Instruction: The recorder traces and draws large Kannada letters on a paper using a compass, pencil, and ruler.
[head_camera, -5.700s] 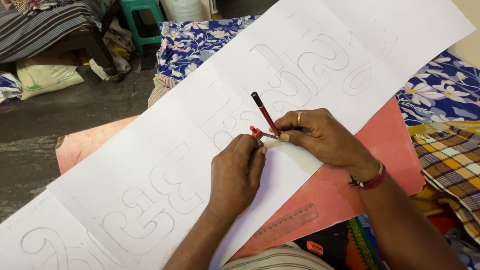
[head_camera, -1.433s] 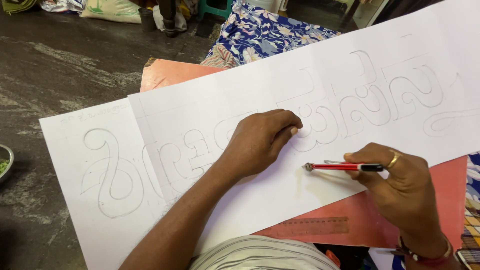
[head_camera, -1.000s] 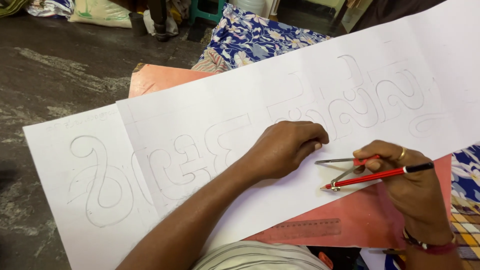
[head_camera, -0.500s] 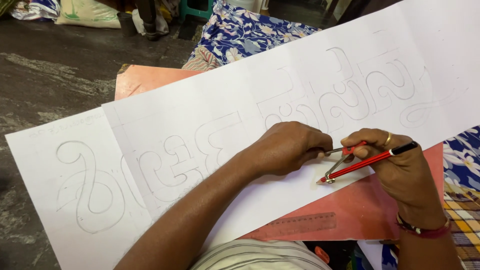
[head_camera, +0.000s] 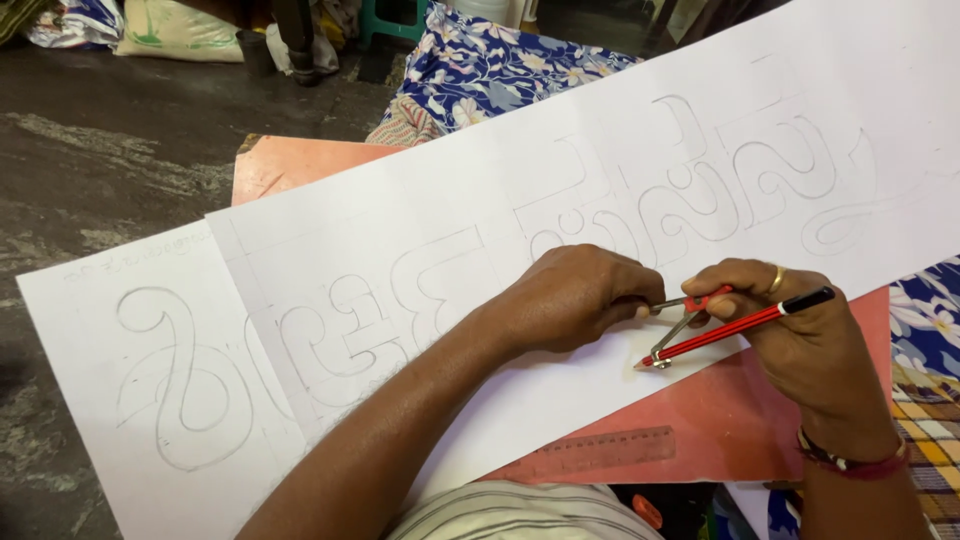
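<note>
A translucent ruler (head_camera: 598, 452) is lying nearest on the pink board (head_camera: 720, 420). Beyond it, the right hand (head_camera: 800, 330) is gripping a compass (head_camera: 680, 325) fitted with a red pencil (head_camera: 735, 327), now lowered to the white paper (head_camera: 420, 300). The left hand (head_camera: 585, 295) is pinching the compass leg, having slid right. Outlined letters are stretching farther back.

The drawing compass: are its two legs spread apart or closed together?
Spread apart. On the compass, the metal leg runs toward the left hand, while the red pencil leg angles off under the right hand.
</note>
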